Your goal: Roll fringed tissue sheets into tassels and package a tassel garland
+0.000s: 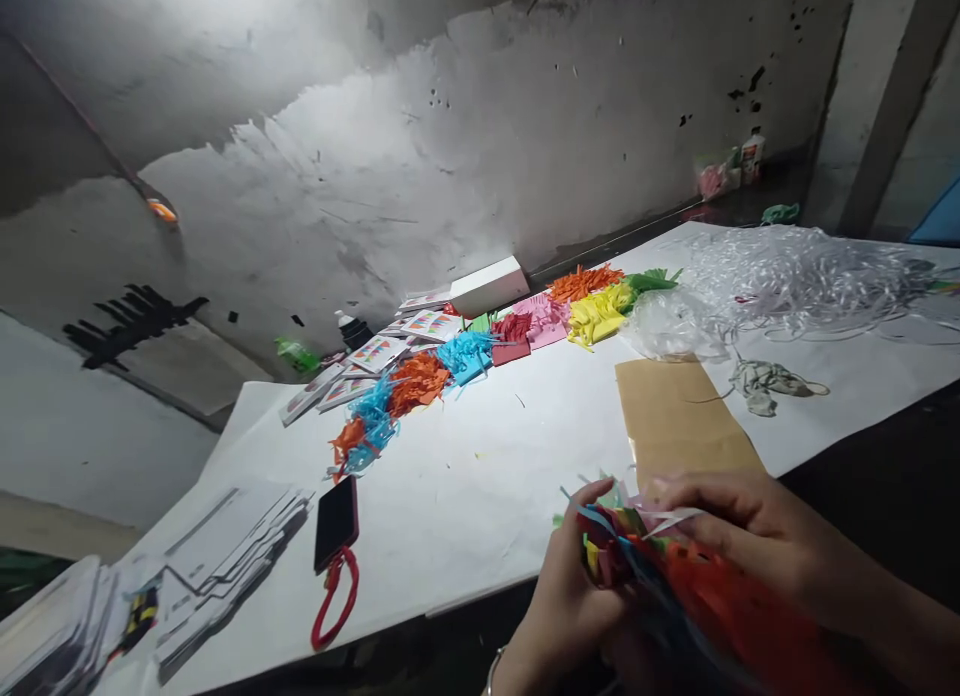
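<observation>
Both hands gripped one bundle of coloured paper strips [660, 586] at the table's near edge.

Left hand [570, 596] clasped the bundle's near end; right hand [757, 536] pinched its top — fingers closed on the strips. Beyond, from left: stacked cards [225, 556], a phone [336, 521] with red strap, shredded-paper piles [480, 351], a brown envelope [675, 416] — all on the white table [465, 486].

On table [480, 476]: phone [335, 521] near left front edge, card stacks [225, 556] left of it. Paper-strip piles [480, 351] in a row along the back, box [489, 285] behind them. Envelope [675, 416] right of centre, plastic heap [795, 276] behind it. Both hands [570, 596] [757, 536] at front edge around strip bundle [660, 586].
</observation>
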A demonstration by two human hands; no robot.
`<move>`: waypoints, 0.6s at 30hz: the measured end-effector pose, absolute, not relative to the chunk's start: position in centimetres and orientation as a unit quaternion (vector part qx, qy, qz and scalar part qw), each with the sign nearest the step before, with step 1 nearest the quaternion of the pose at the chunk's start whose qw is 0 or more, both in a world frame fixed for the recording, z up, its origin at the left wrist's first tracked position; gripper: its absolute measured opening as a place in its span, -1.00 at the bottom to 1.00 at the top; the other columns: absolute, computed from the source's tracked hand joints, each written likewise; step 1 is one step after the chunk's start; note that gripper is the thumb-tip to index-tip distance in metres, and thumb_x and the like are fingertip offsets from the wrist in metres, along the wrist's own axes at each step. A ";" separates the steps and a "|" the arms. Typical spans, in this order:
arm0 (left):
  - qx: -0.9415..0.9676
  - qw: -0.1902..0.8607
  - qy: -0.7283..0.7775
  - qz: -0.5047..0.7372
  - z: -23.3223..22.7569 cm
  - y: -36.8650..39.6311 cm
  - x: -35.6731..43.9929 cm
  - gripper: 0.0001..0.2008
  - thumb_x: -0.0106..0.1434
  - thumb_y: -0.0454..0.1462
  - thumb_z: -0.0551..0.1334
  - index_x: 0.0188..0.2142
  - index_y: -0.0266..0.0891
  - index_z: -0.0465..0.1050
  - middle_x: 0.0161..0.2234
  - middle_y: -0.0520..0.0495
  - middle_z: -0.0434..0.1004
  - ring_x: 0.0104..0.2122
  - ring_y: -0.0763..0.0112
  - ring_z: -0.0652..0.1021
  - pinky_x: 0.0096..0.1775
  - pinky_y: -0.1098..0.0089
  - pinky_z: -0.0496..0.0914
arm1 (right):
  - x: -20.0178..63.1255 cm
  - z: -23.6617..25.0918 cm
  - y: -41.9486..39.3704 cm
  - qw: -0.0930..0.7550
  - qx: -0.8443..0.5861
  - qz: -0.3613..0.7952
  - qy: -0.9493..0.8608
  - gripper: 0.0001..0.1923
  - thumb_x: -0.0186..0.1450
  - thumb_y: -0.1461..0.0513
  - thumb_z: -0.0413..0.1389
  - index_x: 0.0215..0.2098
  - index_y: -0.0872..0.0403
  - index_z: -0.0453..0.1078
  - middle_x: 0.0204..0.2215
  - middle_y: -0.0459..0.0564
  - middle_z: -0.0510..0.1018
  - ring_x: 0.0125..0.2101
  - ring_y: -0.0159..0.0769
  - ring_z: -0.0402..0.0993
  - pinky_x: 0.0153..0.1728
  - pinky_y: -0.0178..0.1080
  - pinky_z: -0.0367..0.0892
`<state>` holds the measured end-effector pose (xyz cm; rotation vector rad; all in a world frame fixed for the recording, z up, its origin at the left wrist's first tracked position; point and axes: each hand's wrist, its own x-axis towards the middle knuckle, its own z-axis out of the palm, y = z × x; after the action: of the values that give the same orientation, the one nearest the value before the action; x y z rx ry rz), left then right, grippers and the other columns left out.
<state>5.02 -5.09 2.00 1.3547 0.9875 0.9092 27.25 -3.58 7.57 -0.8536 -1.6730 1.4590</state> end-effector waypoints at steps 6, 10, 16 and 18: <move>0.671 0.365 0.552 0.335 3.3 -5.1 4.4 -0.19 0.08 -0.31 0.38 0.32 -0.10 0.20 -0.13 -0.13 0.63 -0.21 0.15 0.62 -0.16 0.23 0.53 | 27.2 5.9 -3.2 0.349 -0.396 0.548 -0.649 -0.38 0.16 0.01 0.35 0.14 -0.01 0.41 -0.37 -0.09 0.56 -0.44 -0.28 0.50 -0.42 -0.30 0.45; 0.683 0.277 0.600 0.311 3.3 -4.6 4.2 -0.23 0.09 -0.28 0.36 0.30 -0.10 0.24 -0.02 -0.20 0.62 -0.07 0.00 0.60 -0.04 0.08 0.50 | 26.0 5.0 -3.4 0.426 -0.442 0.395 -0.684 -0.64 0.21 -0.03 0.32 -0.16 -0.03 0.46 -0.52 -0.15 0.49 -0.53 -0.33 0.43 -0.51 -0.35 0.37; 0.658 0.294 0.618 0.313 3.8 -4.2 4.6 -0.27 0.07 -0.33 0.33 0.25 -0.09 0.26 0.02 -0.17 0.62 -0.02 0.01 0.59 -0.01 0.10 0.47 | 24.2 3.6 -3.2 0.399 -0.385 0.258 -0.791 -0.76 0.41 0.21 0.05 -0.31 0.05 0.54 -0.50 -0.01 0.58 -0.48 -0.25 0.50 -0.41 -0.26 0.30; 0.642 0.321 0.614 0.327 4.1 -4.0 4.4 -0.33 0.08 -0.33 0.31 0.22 -0.11 0.28 -0.08 -0.12 0.65 -0.12 0.10 0.61 -0.07 0.17 0.49 | 24.4 4.2 -3.0 0.346 -0.368 0.325 -0.800 -0.70 0.41 0.22 0.04 -0.43 0.06 0.52 -0.55 -0.05 0.54 -0.52 -0.30 0.45 -0.46 -0.30 0.26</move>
<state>4.45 -3.99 4.10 1.6879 1.6145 0.8588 24.37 -3.01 4.18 -0.9538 -2.0755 0.8437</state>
